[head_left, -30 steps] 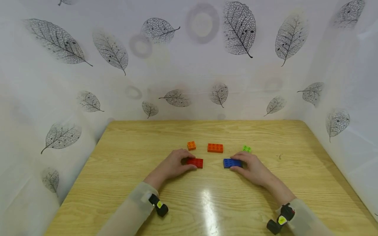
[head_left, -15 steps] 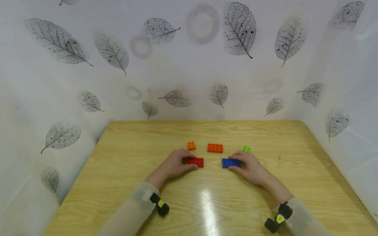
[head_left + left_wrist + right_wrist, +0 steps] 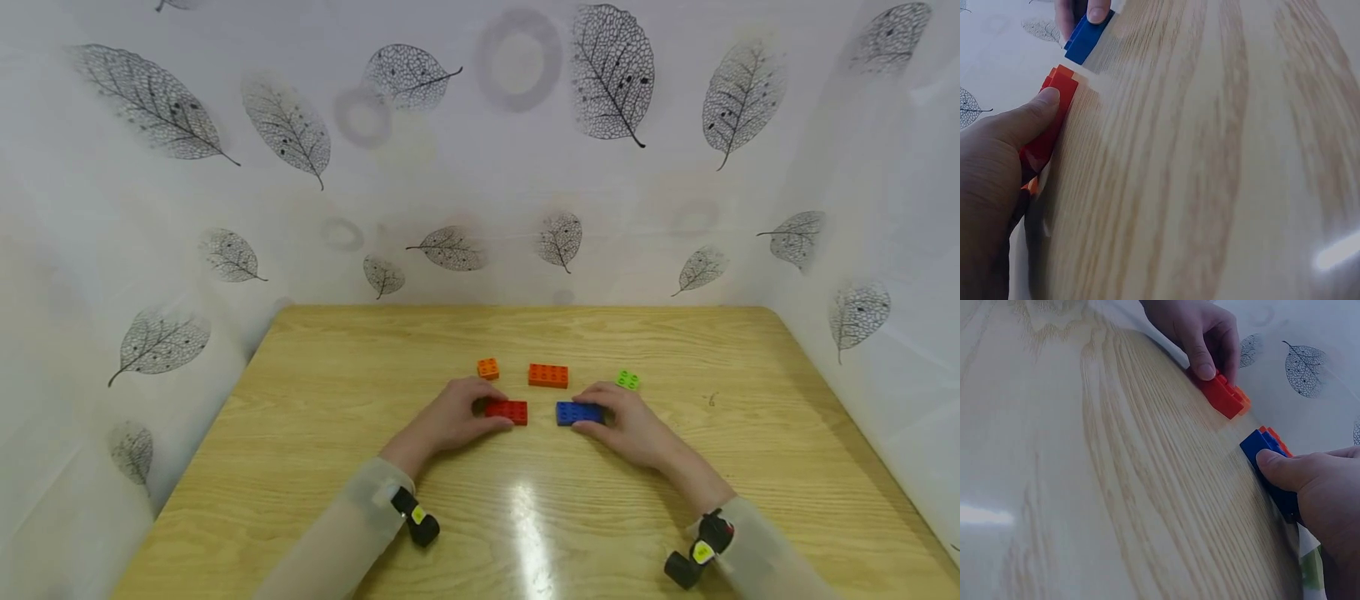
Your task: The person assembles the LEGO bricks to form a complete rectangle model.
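Note:
My left hand (image 3: 459, 414) pinches a red toy building brick (image 3: 514, 412) between thumb and fingers, studs up, at the middle of the table. Facing it, my right hand (image 3: 628, 423) grips a blue brick (image 3: 570, 413) of the same long shape, also studs up. A short gap separates the two bricks' ends. In the left wrist view the left thumb lies along the side of the red brick (image 3: 1054, 128). The right wrist view has the right thumb pressed on the side of the blue brick (image 3: 1266, 465). The fingers hide each brick's outer end.
Behind the hands lie a small orange brick (image 3: 488, 369), a longer orange-red brick (image 3: 548, 376) and a small lime green brick (image 3: 627, 380). The wooden table (image 3: 337, 358) meets a leaf-printed cloth (image 3: 450, 183) at its back and sides.
Both hands have moved inward, the left bringing the red brick rightward and the right bringing the blue brick leftward. The gap between the bricks has narrowed.

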Motion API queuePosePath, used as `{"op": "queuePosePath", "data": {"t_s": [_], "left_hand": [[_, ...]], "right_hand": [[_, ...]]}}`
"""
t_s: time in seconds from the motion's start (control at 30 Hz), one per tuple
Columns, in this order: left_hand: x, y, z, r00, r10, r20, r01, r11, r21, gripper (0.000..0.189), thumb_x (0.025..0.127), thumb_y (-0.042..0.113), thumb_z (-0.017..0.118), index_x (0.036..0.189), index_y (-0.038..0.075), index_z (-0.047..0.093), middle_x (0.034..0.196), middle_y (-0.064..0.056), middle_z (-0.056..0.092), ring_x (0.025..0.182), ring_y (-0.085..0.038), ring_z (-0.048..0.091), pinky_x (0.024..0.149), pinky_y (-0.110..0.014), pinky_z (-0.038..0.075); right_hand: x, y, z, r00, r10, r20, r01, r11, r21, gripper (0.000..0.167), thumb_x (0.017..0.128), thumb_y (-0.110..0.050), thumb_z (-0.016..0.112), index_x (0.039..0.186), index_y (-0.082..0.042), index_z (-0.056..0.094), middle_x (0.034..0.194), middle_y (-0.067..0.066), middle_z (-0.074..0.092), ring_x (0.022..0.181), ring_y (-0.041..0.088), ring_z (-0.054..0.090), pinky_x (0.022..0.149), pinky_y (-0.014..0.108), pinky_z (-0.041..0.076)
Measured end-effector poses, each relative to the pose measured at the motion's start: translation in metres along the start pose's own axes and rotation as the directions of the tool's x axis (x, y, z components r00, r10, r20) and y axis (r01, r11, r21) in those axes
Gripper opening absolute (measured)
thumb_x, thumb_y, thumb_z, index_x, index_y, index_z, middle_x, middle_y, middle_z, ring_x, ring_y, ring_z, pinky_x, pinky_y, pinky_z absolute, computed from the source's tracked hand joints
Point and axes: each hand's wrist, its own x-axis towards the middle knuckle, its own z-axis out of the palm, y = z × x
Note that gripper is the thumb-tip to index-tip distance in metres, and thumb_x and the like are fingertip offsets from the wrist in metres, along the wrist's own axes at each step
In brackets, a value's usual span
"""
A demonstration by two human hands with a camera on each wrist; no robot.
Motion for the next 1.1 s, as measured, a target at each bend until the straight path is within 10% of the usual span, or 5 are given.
{"op": "queuePosePath", "data": {"t_s": [1.1], "left_hand": [[0.017,0.008,0.017,0.998,0.051,-0.027,-0.052,0.998,-0.030,0.040,0.092,0.047,0.084,0.121,0.020,0.078,0.109,0.013,0.070,0.102,-0.007,0.062,0.096,-0.034,0.051]], "right_hand": [[0.011,-0.008,0.012,0.999,-0.031,0.015,0.031,0.999,0.024,0.039,0.096,-0.026,0.083,0.130,-0.010,0.074,0.125,-0.003,0.067,0.112,0.016,0.063,0.096,0.045,0.054]]}}
